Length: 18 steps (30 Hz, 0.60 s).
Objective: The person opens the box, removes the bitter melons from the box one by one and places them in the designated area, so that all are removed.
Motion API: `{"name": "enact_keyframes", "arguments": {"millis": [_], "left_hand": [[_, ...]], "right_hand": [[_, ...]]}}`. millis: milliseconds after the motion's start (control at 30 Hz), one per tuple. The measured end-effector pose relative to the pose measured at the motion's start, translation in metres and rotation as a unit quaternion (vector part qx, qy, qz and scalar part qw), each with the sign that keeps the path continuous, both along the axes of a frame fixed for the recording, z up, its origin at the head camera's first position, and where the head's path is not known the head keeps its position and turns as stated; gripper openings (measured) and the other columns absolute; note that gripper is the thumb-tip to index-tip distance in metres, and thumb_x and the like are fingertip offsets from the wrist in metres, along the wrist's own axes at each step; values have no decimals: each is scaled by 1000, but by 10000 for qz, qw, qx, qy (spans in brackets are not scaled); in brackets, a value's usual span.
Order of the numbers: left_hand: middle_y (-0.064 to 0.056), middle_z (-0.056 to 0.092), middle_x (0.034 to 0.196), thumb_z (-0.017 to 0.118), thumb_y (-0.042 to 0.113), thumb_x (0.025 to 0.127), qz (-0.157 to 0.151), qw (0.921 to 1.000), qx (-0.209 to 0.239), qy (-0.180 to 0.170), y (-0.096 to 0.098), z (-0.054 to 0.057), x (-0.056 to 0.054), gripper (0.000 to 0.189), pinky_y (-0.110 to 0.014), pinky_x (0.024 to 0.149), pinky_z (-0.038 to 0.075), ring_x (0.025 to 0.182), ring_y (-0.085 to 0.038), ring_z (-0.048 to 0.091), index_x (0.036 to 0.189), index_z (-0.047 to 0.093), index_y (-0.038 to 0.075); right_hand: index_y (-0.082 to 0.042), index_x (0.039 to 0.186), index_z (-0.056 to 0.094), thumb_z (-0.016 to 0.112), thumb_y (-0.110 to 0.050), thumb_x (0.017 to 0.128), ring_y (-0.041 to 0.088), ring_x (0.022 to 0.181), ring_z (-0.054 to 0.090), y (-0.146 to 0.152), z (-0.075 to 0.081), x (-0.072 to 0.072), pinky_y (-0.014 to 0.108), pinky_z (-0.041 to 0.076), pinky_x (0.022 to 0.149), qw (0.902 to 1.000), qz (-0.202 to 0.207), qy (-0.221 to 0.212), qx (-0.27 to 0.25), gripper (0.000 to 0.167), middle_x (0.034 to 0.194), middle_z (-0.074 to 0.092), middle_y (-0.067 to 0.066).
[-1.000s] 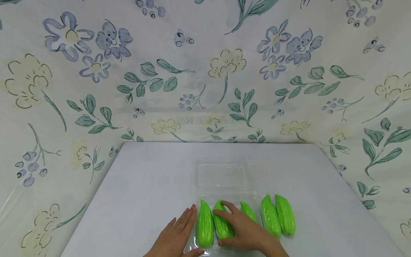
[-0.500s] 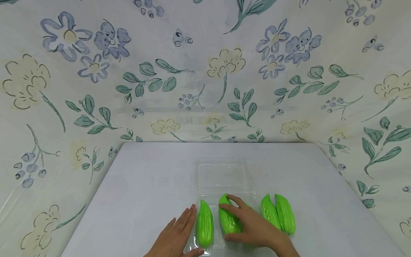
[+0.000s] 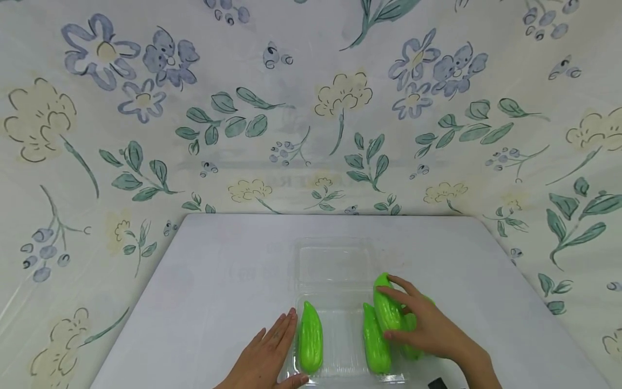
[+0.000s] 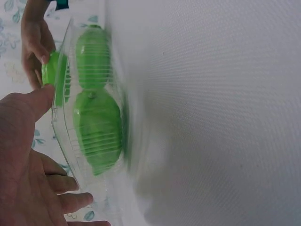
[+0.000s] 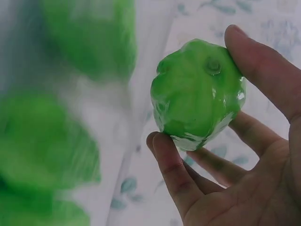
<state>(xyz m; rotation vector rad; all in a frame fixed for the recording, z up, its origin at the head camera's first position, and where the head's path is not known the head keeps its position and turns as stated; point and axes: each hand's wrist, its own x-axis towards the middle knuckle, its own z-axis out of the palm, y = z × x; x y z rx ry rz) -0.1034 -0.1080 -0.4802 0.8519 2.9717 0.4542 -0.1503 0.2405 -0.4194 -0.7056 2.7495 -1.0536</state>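
My right hand holds a bright green, ridged bitter melon between thumb and fingertips. In the right wrist view its blunt stem end faces the camera. The held melon is raised over the right side of a clear plastic clamshell box. Inside lie one melon along the left wall and another melon on the right. My left hand rests against the box's left side, fingers straight, thumb at the front corner. In the left wrist view that thumb touches the rim.
The box's clear lid lies folded back on the white table. Right of the box, more green melon shows on the table, mostly hidden by my right hand. Flowered cloth hangs behind the table. A small black object shows at the bottom edge.
My right hand has lifted the middle melon out of the box and carried it right. The right-hand melon in the box shows more fully. My left hand stays in place.
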Motion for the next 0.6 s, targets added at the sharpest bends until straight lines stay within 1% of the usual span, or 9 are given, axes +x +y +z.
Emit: {"name": "enact_keyframes", "arguments": {"millis": [133,233,400,500,600], "left_hand": [[-17,32,156,47,74,88,5,10000,50,-19,-1,0,0,103,-57,97,43,140,-31,34,150,29,-6],[-18,33,155,49,72,88,-25,9999,99,92,-1,0,1,103,-57,96,43,140,-32,35,150,29,-7],[-18,35,154,51,71,88,-77,9994,119,323,-2,-2,2,101,-56,95,45,139,-32,37,149,30,-7],[-18,35,154,51,71,89,-88,9993,108,353,-2,-3,2,101,-56,94,45,138,-32,38,150,30,-7],[-18,35,154,50,71,89,-89,9994,100,321,-2,-3,2,101,-56,95,45,139,-31,37,150,29,-7]], "right_hand": [[-22,144,50,83,-39,79,31,110,59,24,0,-2,44,53,82,9993,-372,35,97,76,153,32,14],[-18,144,50,84,-35,79,34,109,60,42,1,-1,47,53,81,9979,-639,13,93,75,152,31,18],[-12,143,49,86,-30,76,37,102,62,69,3,1,50,54,77,9941,-1026,52,337,78,150,29,24],[-9,142,49,87,-28,75,39,100,62,82,3,2,51,54,75,9911,-1218,91,539,80,149,30,27],[-6,142,47,87,-24,74,38,95,63,94,-1,3,49,54,71,9882,-1357,116,704,81,147,30,30]]}}
